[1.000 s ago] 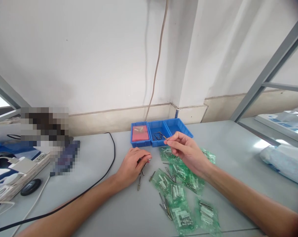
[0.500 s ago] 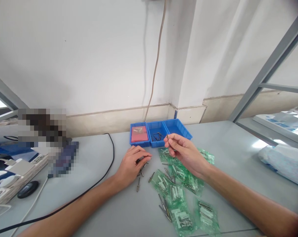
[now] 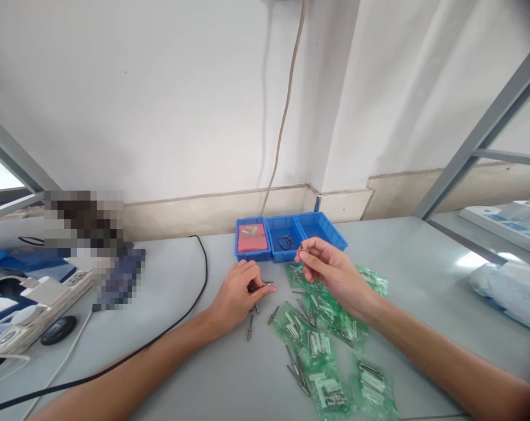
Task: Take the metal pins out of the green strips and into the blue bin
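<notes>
Two-handed handling of small metal parts, with places given relative to the middle blue bin [image 3: 286, 256]. Just in front of it and to its right, the right hand [image 3: 329, 270] pinches a small metal piece [image 3: 302, 248] between thumb and fingers. Since a second ago the piece, then slanting towards the bin, has been turned so that only a short end shows; it is therefore still in the grasp, undeposited, and the pins [image 3: 285, 242] inside the bin look unchanged. To the bin's front left, the left hand [image 3: 236, 292] curls over dark metal parts [image 3: 251, 287], its thumb now stretched outward; whether it grips them cannot be told. Nearer the wearer than the bin lie loose pins [image 3: 250, 328] and green bags [image 3: 372, 386] on the table [image 3: 195, 380].
</notes>
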A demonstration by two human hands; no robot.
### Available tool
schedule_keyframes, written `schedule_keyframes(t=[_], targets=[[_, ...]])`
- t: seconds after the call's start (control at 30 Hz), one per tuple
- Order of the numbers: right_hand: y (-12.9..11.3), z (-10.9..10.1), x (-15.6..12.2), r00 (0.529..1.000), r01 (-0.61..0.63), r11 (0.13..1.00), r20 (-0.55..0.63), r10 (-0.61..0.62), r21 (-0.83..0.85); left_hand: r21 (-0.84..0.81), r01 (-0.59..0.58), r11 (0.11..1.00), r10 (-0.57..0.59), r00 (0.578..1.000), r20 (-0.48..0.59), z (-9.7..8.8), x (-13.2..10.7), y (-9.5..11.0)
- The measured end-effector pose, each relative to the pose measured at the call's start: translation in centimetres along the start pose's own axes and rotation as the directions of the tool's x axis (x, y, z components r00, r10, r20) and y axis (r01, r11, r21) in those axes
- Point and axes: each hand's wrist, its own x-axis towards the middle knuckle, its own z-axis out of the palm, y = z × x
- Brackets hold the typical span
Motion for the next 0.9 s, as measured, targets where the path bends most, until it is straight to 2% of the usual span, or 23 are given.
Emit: schedule_keyframes(t=[0.3,0.5,0.7,0.9], targets=[[0.61,-0.31,0.23,0.999,0.001,1.0,0.04,-0.001,-0.021,-0.01,0.064,0.998,-0.064,0.998,-0.011,0.0,-0.03,0.4],[0.53,-0.31,0.11,0.999,0.013,1.0,0.051,-0.012,-0.005,0.0,0.02,1.0,-0.02,1.0,-0.007,-0.23,0.13,0.75],[0.09,0.02,-0.2,0.996,-0.03,0.996,0.088,0.022,0.086,-0.003,-0.034,0.999,0.034,0.999,0.015,-0.34,0.11,0.6],[-0.02,-0.12,0.0,0.991,-0.054,0.993,0.13,0.039,0.108,-0.017,-0.023,1.0,0.024,1.0,0.015,-0.36,0.0,0.33]])
